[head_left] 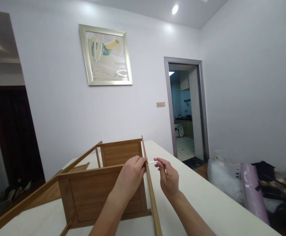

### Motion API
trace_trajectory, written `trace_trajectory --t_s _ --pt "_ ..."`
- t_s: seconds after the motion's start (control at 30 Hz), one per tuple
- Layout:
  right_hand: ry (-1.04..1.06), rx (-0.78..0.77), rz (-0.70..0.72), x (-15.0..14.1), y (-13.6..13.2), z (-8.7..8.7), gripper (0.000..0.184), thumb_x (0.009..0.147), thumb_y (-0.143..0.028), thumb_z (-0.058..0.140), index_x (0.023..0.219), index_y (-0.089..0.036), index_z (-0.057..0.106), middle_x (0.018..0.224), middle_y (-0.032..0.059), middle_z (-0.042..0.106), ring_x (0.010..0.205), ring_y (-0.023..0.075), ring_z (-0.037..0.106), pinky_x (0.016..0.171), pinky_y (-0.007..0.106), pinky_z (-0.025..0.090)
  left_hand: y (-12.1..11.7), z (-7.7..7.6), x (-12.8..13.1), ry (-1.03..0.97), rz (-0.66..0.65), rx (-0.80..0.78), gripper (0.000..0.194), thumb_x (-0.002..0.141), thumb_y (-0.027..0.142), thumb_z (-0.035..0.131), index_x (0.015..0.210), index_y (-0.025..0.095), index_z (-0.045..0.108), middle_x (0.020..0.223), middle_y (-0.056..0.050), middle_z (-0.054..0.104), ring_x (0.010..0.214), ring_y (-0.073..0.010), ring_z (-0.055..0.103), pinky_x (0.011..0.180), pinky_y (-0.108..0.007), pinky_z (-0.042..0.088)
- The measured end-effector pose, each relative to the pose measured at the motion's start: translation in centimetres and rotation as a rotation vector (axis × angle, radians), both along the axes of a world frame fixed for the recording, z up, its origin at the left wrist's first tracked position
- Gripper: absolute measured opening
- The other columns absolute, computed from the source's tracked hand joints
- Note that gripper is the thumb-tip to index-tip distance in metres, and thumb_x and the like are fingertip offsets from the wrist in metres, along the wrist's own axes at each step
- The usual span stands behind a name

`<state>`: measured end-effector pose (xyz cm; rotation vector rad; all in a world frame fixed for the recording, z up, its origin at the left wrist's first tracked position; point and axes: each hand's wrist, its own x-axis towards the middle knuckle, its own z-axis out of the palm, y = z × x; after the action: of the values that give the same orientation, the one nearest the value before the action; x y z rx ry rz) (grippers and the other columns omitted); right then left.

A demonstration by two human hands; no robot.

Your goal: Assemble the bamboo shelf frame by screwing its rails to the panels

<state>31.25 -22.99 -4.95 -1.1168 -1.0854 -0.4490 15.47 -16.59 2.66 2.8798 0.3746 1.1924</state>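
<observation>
Slim metal rod (152, 162) — nearly level — apparently meets wooden frame (91, 193).

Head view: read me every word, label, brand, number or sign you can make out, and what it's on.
None can be read.
Wooden frame and the thin metal tool in the right hand: no lettering shows.
Wall picture: no legible words.
Wall switch: too small to tell any marking.
Yellow patch on the plastic bin: too small to read.
</observation>
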Motion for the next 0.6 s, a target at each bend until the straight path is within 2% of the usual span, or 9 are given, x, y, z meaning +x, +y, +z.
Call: trace_trajectory --t_s 0.3,0.47,0.6 --pt "0.362 -0.002 0.219 -1.6 -0.7 2.1 0.030 0.089 -0.048 0.061 0.086 -0.019 0.067 0.071 0.0031 0.073 0.054 0.0148 0.065 0.056 0.028 0.056 0.0 0.1 0.0 -0.001 0.002 -0.004 0.027 0.091 0.009 0.049 0.113 0.019 0.061 0.095 -0.005 0.065 0.089 -0.0196 0.062 0.084 -0.038 0.053" --pt "0.452 -0.007 0.335 -2.0 -1.2 3.0 0.032 0.086 -0.049 0.064 0.079 -0.018 0.065 0.064 0.0033 0.071 0.049 0.0137 0.060 0.052 0.027 0.053 0.0 0.1 0.0 0.001 0.004 -0.005 0.026 0.091 0.010 0.049 0.112 0.019 0.061 0.093 -0.005 0.065 0.088 -0.0196 0.062 0.083 -0.037 0.053" --pt "0.461 -0.008 0.359 -2.3 -1.2 3.1 0.034 0.086 -0.051 0.064 0.080 -0.017 0.065 0.066 0.0046 0.071 0.048 0.0143 0.060 0.050 0.028 0.052 -0.1 0.1 0.0 -0.005 0.004 -0.007 0.027 0.090 0.009 0.049 0.112 0.020 0.061 0.094 -0.005 0.065 0.088 -0.0194 0.063 0.083 -0.036 0.053"
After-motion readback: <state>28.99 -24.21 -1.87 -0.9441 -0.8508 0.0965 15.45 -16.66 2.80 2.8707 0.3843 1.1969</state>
